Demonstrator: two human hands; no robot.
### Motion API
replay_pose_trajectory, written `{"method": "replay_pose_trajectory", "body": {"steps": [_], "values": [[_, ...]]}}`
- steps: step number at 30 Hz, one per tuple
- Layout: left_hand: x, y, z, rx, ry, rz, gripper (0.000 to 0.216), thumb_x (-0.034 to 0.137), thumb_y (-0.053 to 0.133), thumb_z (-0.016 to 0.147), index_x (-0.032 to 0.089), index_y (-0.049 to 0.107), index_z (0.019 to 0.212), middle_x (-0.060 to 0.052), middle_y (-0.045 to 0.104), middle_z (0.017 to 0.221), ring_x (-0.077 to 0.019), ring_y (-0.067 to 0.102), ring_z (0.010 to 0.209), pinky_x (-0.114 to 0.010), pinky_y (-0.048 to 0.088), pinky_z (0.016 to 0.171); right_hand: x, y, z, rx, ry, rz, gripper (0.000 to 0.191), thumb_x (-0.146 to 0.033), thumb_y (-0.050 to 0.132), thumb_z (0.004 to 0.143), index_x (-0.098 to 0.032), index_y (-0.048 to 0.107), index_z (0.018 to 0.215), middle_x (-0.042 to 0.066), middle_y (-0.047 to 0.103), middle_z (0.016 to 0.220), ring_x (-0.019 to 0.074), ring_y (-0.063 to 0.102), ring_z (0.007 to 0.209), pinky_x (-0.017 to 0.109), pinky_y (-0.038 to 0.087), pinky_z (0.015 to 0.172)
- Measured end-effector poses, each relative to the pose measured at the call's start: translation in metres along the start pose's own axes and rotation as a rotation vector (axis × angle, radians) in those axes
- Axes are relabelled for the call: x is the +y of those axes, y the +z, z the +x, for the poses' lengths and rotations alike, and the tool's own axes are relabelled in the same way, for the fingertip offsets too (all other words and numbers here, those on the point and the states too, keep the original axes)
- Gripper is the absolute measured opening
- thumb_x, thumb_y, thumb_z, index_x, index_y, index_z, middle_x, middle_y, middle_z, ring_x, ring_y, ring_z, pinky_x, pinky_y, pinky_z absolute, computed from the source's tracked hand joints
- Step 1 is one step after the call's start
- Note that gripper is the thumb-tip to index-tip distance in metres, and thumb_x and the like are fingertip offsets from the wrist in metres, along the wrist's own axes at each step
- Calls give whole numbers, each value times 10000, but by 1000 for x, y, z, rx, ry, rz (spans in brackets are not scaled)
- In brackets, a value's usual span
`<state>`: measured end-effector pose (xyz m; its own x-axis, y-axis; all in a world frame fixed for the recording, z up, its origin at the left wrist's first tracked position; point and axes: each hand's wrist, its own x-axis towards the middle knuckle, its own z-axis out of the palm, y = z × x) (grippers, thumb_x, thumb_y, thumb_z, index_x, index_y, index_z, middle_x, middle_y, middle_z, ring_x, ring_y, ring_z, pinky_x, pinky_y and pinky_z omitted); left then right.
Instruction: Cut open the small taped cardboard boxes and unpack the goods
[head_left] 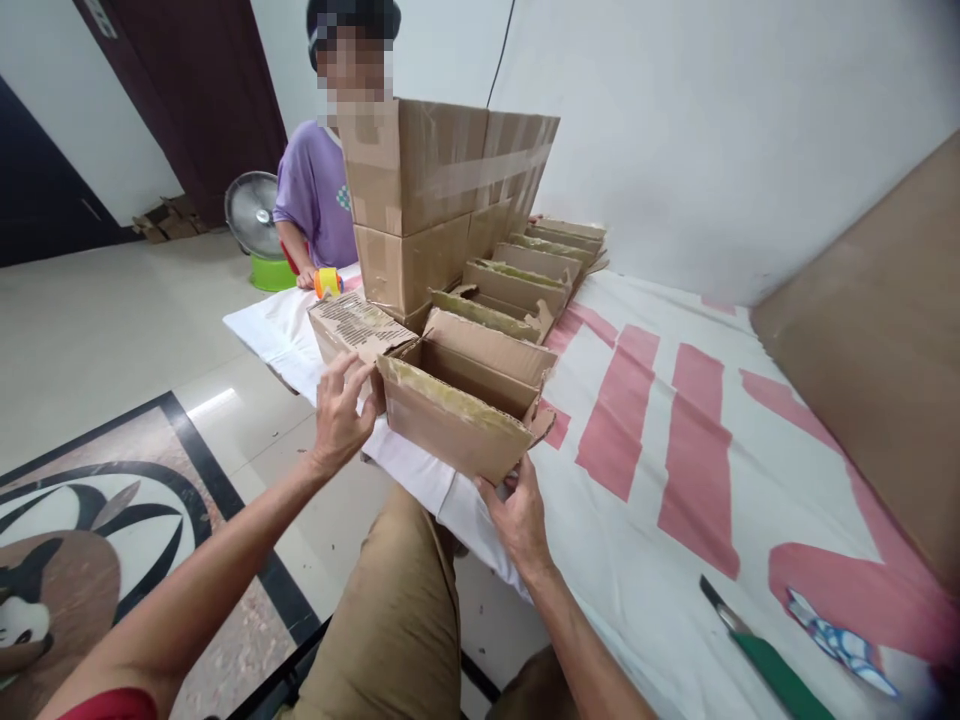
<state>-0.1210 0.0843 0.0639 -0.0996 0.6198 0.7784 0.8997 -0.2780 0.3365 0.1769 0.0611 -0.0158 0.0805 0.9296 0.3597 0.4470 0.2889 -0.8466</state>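
Observation:
An open cardboard box (457,425) sits at the near edge of the table, its top flaps raised and a yellowish tape strip along its near rim. My right hand (519,515) grips its lower right corner, thumb on the near side. My left hand (343,412) is at its left end, fingers bent and apart, near a cardboard piece with printed lines (360,325). Whether the left fingertips touch the cardboard, I cannot tell. Behind stand several more open boxes (517,285) in a row, beside a stack of taped cartons (442,160).
A person in a purple shirt (319,190) is behind the cartons, one hand by an orange and yellow tape roll (328,283). A green-handled knife (772,660) lies at the right on the white and pink cloth (622,410). A fan (255,212) stands on the floor.

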Motion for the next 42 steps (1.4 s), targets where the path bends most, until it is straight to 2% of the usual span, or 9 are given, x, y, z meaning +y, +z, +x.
{"method": "replay_pose_trajectory", "body": {"steps": [3, 6, 10, 15, 20, 25, 31, 38, 42], "values": [[-18, 6, 25, -134, 75, 74, 466, 276, 610, 869, 198, 615, 1328, -179, 526, 1528, -397, 400, 1501, -586, 327, 1208, 2, 0, 0, -2, -18, -25, 734, -508, 713, 838, -203, 480, 1464, 163, 650, 1324, 315, 649, 1172, 488, 568, 962], [-26, 12, 35, -203, 85, 118, 456, 317, 608, 881, 186, 625, 1318, -181, 608, 1422, -393, 482, 1416, -594, 291, 1204, 5, 1, 0, -23, -27, -43, 718, -523, 697, 852, -213, 480, 1463, 152, 664, 1292, 316, 639, 1184, 496, 556, 972], [-24, 9, 29, -165, 64, 204, 362, 326, 585, 918, 167, 663, 1234, -195, 650, 1267, -389, 536, 1260, -586, 344, 1112, 7, 1, 1, -31, -32, -53, 671, -516, 683, 863, -203, 508, 1430, 155, 674, 1259, 320, 635, 1190, 497, 552, 972], [-25, -2, 23, -182, 67, 221, 340, 299, 577, 916, 191, 662, 1227, -180, 625, 1234, -383, 502, 1216, -576, 362, 1059, 6, 1, 2, -62, -25, -56, 630, -515, 658, 891, -215, 505, 1424, 151, 672, 1269, 319, 629, 1216, 498, 556, 973], [-26, -28, 19, -197, 139, 306, 348, 310, 560, 940, 177, 661, 1245, -176, 636, 1209, -363, 523, 1145, -542, 396, 1013, 4, -2, 2, -77, -10, -62, 659, -524, 656, 890, -201, 491, 1439, 162, 673, 1282, 322, 628, 1234, 487, 552, 980], [-10, -55, 6, -225, 183, 394, 302, 282, 576, 932, 198, 687, 1199, -166, 650, 1179, -359, 540, 1124, -520, 419, 967, -8, 4, 11, -62, -3, -126, 649, -511, 659, 862, -185, 520, 1406, 172, 672, 1311, 333, 639, 1217, 487, 549, 976], [-1, -57, 9, -233, 80, 462, 236, 284, 638, 864, 210, 726, 1069, -165, 662, 1152, -365, 552, 1074, -547, 422, 958, -18, 17, 17, -34, 4, -215, 712, -551, 643, 837, -149, 518, 1412, 214, 669, 1323, 375, 648, 1204, 545, 531, 982], [-14, -62, 15, -261, 54, 403, 321, 271, 653, 823, 202, 715, 1131, -164, 652, 1174, -372, 555, 1137, -572, 422, 1032, -10, 12, 11, -57, 16, -163, 720, -563, 619, 854, -177, 491, 1448, 183, 676, 1324, 329, 685, 1100, 502, 533, 958], [-27, -64, 7, -157, 37, 234, 516, 430, 674, 867, 232, 597, 1338, -178, 565, 1410, -388, 503, 1322, -601, 375, 1134, -10, 14, 13, -65, 7, -166, 694, -587, 619, 850, -183, 532, 1408, 169, 702, 1247, 324, 689, 1043, 496, 534, 928]]}}
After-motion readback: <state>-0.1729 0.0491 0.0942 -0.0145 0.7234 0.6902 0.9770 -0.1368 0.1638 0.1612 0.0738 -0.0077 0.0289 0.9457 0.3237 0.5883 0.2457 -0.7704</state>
